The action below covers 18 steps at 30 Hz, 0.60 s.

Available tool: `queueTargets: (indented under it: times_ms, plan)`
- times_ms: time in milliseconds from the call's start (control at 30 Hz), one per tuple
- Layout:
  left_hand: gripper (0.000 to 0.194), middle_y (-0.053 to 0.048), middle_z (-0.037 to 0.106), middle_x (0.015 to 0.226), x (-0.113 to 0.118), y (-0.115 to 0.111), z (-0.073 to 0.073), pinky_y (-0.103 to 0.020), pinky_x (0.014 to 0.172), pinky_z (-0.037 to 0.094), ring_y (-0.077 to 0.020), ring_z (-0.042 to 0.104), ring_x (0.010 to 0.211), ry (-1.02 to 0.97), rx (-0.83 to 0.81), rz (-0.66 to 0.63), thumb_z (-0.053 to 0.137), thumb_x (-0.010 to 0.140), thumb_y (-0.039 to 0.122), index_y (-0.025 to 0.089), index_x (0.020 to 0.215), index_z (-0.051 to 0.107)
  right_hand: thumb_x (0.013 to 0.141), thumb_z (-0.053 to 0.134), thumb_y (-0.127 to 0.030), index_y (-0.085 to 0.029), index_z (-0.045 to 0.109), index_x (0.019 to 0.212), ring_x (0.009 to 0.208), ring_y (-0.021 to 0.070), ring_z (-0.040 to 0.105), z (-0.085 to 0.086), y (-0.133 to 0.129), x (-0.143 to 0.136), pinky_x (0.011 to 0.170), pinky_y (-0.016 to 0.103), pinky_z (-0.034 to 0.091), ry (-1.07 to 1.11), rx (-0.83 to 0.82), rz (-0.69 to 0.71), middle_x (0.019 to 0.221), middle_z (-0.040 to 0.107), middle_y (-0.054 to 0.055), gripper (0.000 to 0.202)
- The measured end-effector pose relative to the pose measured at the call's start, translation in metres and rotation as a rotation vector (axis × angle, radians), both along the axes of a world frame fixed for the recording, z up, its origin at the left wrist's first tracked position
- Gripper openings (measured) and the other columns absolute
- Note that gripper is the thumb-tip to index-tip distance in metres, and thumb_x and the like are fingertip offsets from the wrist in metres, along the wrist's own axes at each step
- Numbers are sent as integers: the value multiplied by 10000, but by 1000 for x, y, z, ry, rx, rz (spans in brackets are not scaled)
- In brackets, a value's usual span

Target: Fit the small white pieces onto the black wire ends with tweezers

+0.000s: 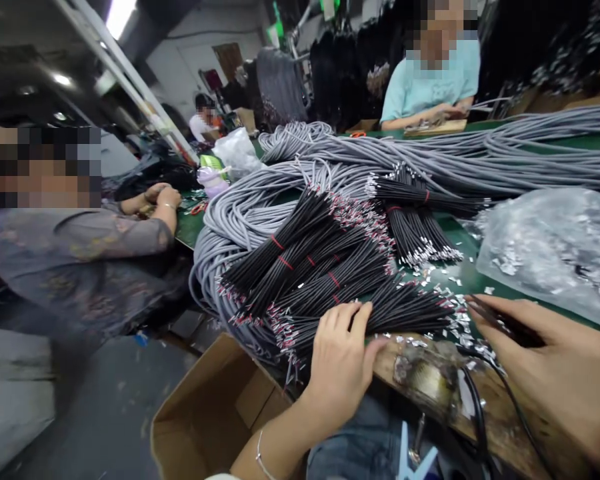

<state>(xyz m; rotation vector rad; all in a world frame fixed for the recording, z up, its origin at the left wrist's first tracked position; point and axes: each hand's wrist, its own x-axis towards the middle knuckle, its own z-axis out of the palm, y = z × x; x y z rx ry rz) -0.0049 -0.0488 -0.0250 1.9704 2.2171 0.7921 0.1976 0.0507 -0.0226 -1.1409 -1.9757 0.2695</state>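
My left hand (341, 350) lies over the near end of a bundle of short black cables (405, 307), its fingers curled onto them and the thumb on the near side. My right hand (555, 360) grips a slim dark tool (505, 321) that looks like tweezers, its tip pointing left towards small metal pieces (463, 320) scattered on the table. More black cable bundles (300, 253), tied with red bands and with red and white stripped ends, are piled beyond my left hand. Below the hands sits a worn wooden board (510, 413) with a stained metal fixture (427, 377).
Thick grey cable coils (240, 213) cover much of the green table (540, 280). A clear plastic bag (555, 247) of metal pieces lies right. An open cardboard box (205, 407) stands below left. One co-worker (80, 267) sits left, another (433, 87) across, a third far back.
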Motion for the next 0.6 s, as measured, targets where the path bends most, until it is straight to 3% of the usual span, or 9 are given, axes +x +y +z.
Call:
queueTargets:
  times_ms: [167,333,500,600]
  plan:
    - [514,-111,551,1177,-8,-4,-10,-440,915,398,-267,495,1075,105,-26,37,567,800,250,190,1287,416,729,616,-232,-221,668,890,763,253,659,-2,6,2,679,354,490,-4,42,-51,862,702,47,169]
    - [385,-116,600,1049,-10,2,0,-421,824,448,-274,556,968,175,-20,79,550,793,226,153,1169,510,738,592,-196,-184,674,833,707,212,665,10,8,-5,608,300,498,-13,106,-47,795,711,42,127]
    - [336,-94,609,1035,-11,-2,-3,-393,764,483,-256,594,884,164,38,66,569,777,226,181,1109,537,760,527,-283,-173,686,861,617,195,662,24,8,-8,571,286,494,-81,133,-81,782,720,49,218]
    - [387,-84,584,1097,-24,-17,1,-398,838,464,-254,571,964,107,85,47,573,789,263,219,1168,507,772,481,-360,-187,691,866,580,185,656,25,12,-6,533,273,479,-142,99,-129,773,722,47,288]
